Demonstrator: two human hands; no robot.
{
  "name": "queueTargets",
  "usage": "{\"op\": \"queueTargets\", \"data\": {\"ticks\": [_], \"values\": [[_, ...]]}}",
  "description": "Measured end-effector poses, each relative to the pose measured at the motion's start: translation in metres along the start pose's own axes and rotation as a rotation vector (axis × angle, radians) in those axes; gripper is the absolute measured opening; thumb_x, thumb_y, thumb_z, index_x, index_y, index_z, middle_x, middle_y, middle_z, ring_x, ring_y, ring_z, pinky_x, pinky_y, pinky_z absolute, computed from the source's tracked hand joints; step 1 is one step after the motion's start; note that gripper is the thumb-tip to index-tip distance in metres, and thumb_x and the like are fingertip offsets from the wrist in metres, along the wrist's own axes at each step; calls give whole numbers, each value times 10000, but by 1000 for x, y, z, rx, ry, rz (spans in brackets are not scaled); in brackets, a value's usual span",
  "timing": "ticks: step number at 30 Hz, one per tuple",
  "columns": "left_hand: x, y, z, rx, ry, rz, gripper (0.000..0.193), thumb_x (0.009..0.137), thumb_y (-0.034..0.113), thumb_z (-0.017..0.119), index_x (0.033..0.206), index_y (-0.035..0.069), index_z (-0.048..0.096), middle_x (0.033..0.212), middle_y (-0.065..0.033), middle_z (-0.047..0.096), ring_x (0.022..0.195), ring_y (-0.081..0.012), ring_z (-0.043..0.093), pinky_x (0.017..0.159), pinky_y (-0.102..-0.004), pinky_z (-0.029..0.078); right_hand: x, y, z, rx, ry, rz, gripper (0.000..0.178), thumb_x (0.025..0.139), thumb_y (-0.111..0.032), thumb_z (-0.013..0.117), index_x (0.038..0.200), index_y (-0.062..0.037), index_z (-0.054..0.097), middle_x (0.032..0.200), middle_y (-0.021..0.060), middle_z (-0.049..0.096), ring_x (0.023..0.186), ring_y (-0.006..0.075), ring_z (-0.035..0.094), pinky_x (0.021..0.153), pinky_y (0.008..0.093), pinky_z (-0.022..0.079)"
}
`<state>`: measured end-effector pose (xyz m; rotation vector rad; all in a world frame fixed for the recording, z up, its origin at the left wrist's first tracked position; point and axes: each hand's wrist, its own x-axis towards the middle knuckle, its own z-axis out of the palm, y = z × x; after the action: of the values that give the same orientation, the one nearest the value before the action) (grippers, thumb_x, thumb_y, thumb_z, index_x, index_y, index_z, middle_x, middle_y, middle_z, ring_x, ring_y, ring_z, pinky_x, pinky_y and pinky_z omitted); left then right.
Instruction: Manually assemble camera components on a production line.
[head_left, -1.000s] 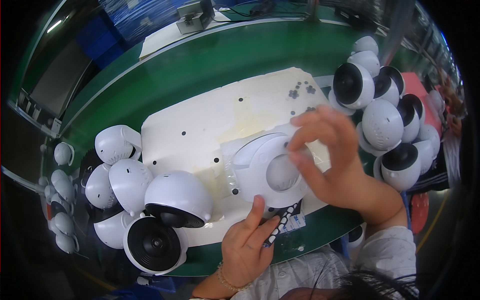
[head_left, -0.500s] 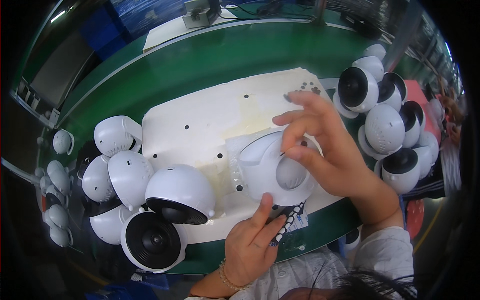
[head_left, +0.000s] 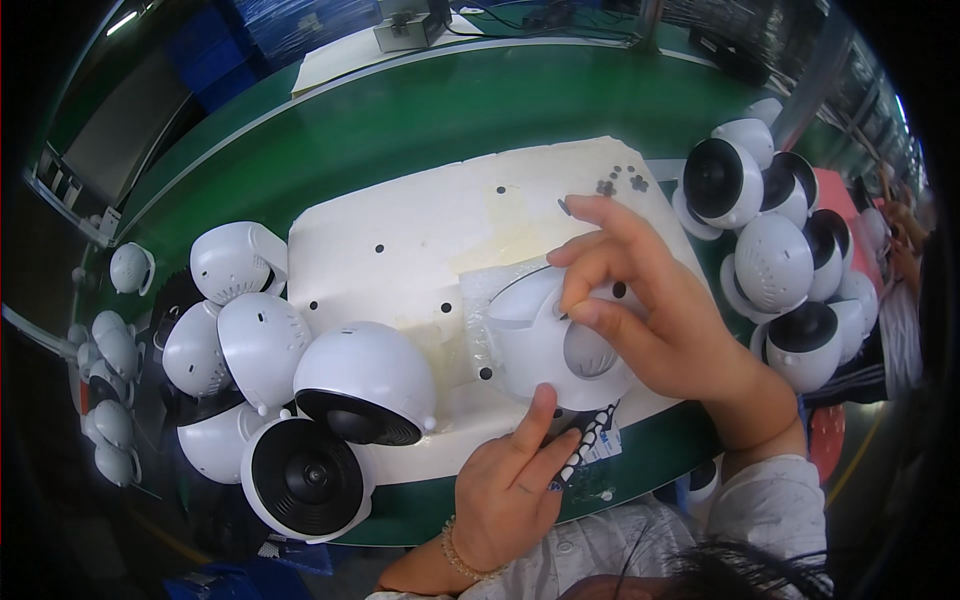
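Closing: right hand's [head_left: 645, 325] thumb and forefinger, apart a second ago, now nearly meet over white domed plastic device [head_left: 522, 355]; contents unclear | left hand [head_left: 500, 495]: forefinger against its lower rim, grip unclear | device on clear plastic wrap [head_left: 474, 300] | handling now at upper rim

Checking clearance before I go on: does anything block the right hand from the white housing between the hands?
Nothing visible does: the right hand overlaps the white housing on its right side, though contact is unclear. The left hand is at the housing's near edge, not in between.

Bench [head_left: 400, 140] evenly lit; warped edges dark, seemingly out of focus.
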<state>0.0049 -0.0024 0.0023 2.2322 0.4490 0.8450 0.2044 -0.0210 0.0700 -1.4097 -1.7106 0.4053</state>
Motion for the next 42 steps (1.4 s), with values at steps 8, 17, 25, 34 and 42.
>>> {"op": "queueTargets", "data": {"ticks": [8,17,25,34,42], "values": [[0,0,0,23,-11,-1,417,539,-48,584,949,10,623,1299,-186,427,757,-269,591,667,-313,474,-5,-7,3,-288,51,-77,576,764,54,530,1290,-23,307,967,100,582,1092,260,488,987,382,268],[2,-1,3,39,3,-12,384,546,-48,585,923,15,627,1305,-159,429,715,-255,584,636,-312,469,-44,-3,8,-221,173,-124,151,755,-106,621,906,-113,617,1346,137,357,1278,366,248,1024,457,157],[2,-4,5,29,39,3,360,546,-51,586,898,14,630,1301,-162,434,694,-245,584,619,-299,469,-45,-5,17,-186,57,9,24,757,-90,616,773,-93,600,1368,178,324,1311,392,163,1039,464,119],[2,-4,7,29,67,-1,336,547,-57,591,875,8,630,1299,-167,435,669,-243,582,605,-297,469,-47,-6,22,-270,77,-24,43,742,-83,620,776,-104,607,1345,143,362,1298,386,187,1028,451,147],[2,-4,8,38,77,-6,323,548,-56,592,864,4,629,1302,-170,431,655,-238,579,596,-295,468,-45,-3,23,-195,97,-35,36,754,-101,619,788,-110,610,1300,107,415,1281,368,225,1010,434,177]]}}
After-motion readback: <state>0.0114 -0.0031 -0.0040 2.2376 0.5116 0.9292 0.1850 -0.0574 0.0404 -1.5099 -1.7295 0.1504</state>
